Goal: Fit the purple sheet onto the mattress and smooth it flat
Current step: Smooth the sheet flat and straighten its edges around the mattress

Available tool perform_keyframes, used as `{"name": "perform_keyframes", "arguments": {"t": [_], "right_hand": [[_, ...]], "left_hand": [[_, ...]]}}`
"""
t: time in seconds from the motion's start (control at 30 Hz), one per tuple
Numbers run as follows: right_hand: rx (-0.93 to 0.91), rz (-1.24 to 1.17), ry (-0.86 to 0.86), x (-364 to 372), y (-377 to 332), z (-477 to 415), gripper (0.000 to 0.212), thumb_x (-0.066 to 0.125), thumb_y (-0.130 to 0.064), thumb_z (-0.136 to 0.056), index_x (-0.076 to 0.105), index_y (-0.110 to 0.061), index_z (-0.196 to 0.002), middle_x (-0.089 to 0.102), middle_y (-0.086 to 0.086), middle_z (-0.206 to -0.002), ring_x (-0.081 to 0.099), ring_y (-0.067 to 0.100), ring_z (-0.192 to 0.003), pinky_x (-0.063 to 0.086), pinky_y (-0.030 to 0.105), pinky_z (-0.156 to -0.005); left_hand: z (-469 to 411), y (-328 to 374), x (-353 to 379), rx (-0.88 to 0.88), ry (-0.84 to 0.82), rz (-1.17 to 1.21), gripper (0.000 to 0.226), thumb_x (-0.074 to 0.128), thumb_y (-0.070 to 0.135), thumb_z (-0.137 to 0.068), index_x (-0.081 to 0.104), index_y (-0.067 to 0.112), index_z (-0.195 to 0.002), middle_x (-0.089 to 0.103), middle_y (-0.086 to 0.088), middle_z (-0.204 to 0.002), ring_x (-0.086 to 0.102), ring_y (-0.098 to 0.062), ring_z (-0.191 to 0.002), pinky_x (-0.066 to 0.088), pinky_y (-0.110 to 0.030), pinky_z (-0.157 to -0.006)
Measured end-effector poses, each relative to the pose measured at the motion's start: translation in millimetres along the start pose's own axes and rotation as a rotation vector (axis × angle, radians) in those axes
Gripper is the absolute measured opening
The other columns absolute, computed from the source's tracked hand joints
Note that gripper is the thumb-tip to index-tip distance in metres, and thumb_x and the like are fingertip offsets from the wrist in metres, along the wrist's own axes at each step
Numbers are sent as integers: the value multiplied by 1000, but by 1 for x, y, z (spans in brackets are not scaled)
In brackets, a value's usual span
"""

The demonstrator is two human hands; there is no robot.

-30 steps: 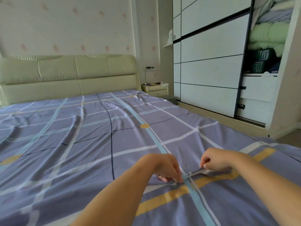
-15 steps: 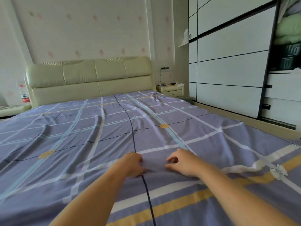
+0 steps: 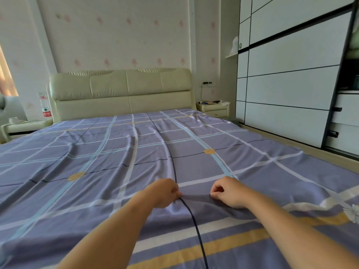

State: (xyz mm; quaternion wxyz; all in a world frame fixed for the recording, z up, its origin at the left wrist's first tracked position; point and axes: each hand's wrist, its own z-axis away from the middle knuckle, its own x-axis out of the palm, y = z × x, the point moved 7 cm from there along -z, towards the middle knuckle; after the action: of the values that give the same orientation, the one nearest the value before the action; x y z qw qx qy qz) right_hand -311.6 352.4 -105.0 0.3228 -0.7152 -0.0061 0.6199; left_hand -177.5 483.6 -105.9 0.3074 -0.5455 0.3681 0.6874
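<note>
You face a bedroom wall papered with faint pink motifs, with a cream padded headboard (image 3: 120,88) against it. White sliding wardrobe doors (image 3: 287,90) with dark lines run along your right side. A small cream nightstand (image 3: 212,110) stands in the corner between headboard and wardrobe, with a cable hanging from a wall socket above it. On the other side, a low stand (image 3: 23,127) sits beside the headboard, and a clear bottle with a red label (image 3: 45,105) stands upright just next to the headboard's edge.

The purple sheet (image 3: 97,152) lies spread across the whole mattress, which is hidden under it. It reaches from the foot of the headboard down to the near edge below your arms. It carries white, pale blue and yellow stripes, a thin navy line and small yellow dots. Long shallow wrinkles run across it towards your hands, and a white flower print shows at the far right edge.

Your left hand (image 3: 165,193) rests knuckles-up on the sheet, its fingers (image 3: 175,191) curled and pinching the cloth right where the navy line passes. Your right hand (image 3: 229,193) sits near it, apart from it, with its fingers (image 3: 215,188) curled in the same way and nipping the cloth. A low ridge of fabric is drawn between the two pinches, and soft folds gather under your right wrist.
</note>
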Motion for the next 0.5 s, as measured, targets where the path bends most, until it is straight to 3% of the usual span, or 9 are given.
{"name": "perform_keyframes", "arguments": {"t": [0.1, 0.2, 0.3, 0.4, 0.5], "right_hand": [[53, 66, -132, 7, 2, 1, 12, 58, -27, -93, 67, -27, -86, 68, -3, -93, 62, 13, -89, 47, 24, -80], [116, 103, -171, 13, 2, 2, 20, 58, -25, -89, 73, -14, -92, 72, 6, -100, 66, 20, -94, 52, 32, -85], [123, 72, -90, 16, -13, -4, 32, 60, -36, -81, 71, -9, -94, 71, 14, -96, 66, 28, -93, 52, 36, -78], [69, -67, 37, 23, -49, -16, 24, 58, -41, -82, 66, -22, -96, 65, -4, -89, 63, 19, -88, 49, 32, -78], [-83, -91, 31, 50, -108, -35, 24, 54, -31, -91, 66, -24, -110, 64, -5, -100, 61, 17, -95, 50, 31, -85]], "left_hand": [[4, 11, 10, 6, -84, -107, 33, 42, 33, -99, 65, 9, -101, 58, -10, -107, 56, -30, -106, 42, -37, -88], [5, 8, 12, -22, -43, -60, 36, 43, 38, -97, 64, 9, -96, 62, -11, -111, 56, -30, -103, 40, -35, -84], [9, -28, 0, -82, 68, -29, 30, 42, 36, -93, 63, 16, -88, 61, -10, -109, 58, -31, -106, 46, -39, -89], [22, -86, -14, -176, 194, -86, 32, 44, 24, -92, 58, 27, -120, 51, 0, -133, 48, -25, -125, 41, -39, -101], [52, -156, -19, -343, 229, -96, 39, 43, 15, -91, 53, 24, -127, 49, -1, -136, 47, -25, -126, 41, -39, -100]]}}
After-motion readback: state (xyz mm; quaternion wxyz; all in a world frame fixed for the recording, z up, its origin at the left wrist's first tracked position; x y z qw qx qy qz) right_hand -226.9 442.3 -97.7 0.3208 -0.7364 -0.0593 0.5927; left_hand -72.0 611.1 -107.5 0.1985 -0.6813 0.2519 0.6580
